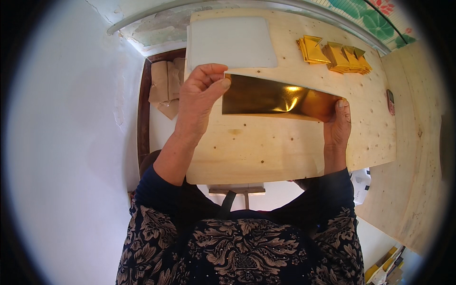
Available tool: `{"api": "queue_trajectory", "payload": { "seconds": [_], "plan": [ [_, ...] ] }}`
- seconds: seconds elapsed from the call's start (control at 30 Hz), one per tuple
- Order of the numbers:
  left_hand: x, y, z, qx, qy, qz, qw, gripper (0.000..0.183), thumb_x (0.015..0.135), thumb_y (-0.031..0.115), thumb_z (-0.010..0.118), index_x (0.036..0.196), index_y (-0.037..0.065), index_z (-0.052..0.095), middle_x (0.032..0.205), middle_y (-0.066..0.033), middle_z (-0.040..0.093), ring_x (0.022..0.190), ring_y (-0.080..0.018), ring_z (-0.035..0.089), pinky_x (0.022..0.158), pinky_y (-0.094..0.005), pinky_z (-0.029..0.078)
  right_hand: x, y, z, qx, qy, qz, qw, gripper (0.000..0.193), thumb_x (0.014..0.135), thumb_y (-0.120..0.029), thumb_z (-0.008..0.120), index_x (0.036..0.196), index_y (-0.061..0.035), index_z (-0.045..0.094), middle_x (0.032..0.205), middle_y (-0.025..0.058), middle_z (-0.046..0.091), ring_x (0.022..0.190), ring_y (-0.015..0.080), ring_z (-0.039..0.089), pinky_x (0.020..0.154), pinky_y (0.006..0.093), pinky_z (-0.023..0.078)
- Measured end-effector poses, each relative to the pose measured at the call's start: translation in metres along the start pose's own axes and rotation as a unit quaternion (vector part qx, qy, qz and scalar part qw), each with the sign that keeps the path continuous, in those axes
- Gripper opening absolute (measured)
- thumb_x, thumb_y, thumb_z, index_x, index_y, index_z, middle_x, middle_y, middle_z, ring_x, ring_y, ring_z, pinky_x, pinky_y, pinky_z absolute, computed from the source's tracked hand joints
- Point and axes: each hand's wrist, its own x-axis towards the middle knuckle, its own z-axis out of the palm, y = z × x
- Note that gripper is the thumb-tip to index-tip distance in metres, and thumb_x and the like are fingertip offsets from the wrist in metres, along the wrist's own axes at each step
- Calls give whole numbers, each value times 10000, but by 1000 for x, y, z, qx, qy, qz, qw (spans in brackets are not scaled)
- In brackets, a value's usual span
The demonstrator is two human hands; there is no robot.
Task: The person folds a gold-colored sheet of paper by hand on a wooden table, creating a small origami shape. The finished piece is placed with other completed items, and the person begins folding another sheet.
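A shiny gold foil sheet [266, 97], long and rectangular, is stretched between my two hands above the wooden table. My left hand [202, 92] pinches its upper left corner between thumb and fingers. At the opposite end, my right hand [338, 121] grips the right edge, thumb on the near face and its other fingers mostly hidden. The foil shows a crease and bright reflections right of its middle. Beyond my left hand lies a stack of whitish sheets [232, 42] on the table.
Several folded gold paper pieces [335, 54] lie in overlapping piles at the table's [247, 156] far right. A small dark and red device [390, 102] rests by the right edge. Brown paper packages [166, 83] stand left of the table, next to a white wall [71, 118].
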Motion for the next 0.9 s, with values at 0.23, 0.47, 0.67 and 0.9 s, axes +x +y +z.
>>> {"api": "queue_trajectory", "payload": {
  "seconds": [0.23, 0.47, 0.67, 0.9],
  "plan": [
    [1, -9, 0, -18, -1, -39, 999, 208, 885, 92, 733, 1057, 16, 647, 983, -8, 661, 902, -69, 581, 864, -222, 461, -1, 0, 0, -13, 10, -8, 1000, 80, 998, -169, 612, 1023, -94, 607, 1033, -18, 653, 953, 98, 609, 843, 291, 533],
    [-6, 0, 3, 32, 7, 22, 999, 156, 881, 96, 749, 992, 16, 674, 956, -10, 678, 873, -61, 579, 820, -208, 468, 0, 1, -2, -23, -4, -12, 1000, 95, 996, -175, 616, 1019, -84, 607, 1030, -14, 650, 967, 104, 607, 866, 293, 524],
    [-7, 4, 2, 15, 8, 6, 1000, 121, 878, 85, 750, 963, 23, 689, 918, -1, 683, 839, -59, 584, 798, -205, 473, 0, 1, -4, -22, -5, -3, 1000, 99, 1001, -174, 602, 1039, -85, 621, 1097, 8, 664, 1027, 126, 609, 940, 303, 498],
    [-6, 3, 2, -5, 3, 12, 1000, 109, 881, 76, 744, 955, 28, 681, 919, 3, 681, 841, -57, 585, 800, -200, 473, -2, 1, -1, -5, -4, -7, 1000, 119, 996, -187, 618, 1042, -78, 629, 1064, -1, 670, 987, 98, 604, 921, 271, 494]
  ]
}}
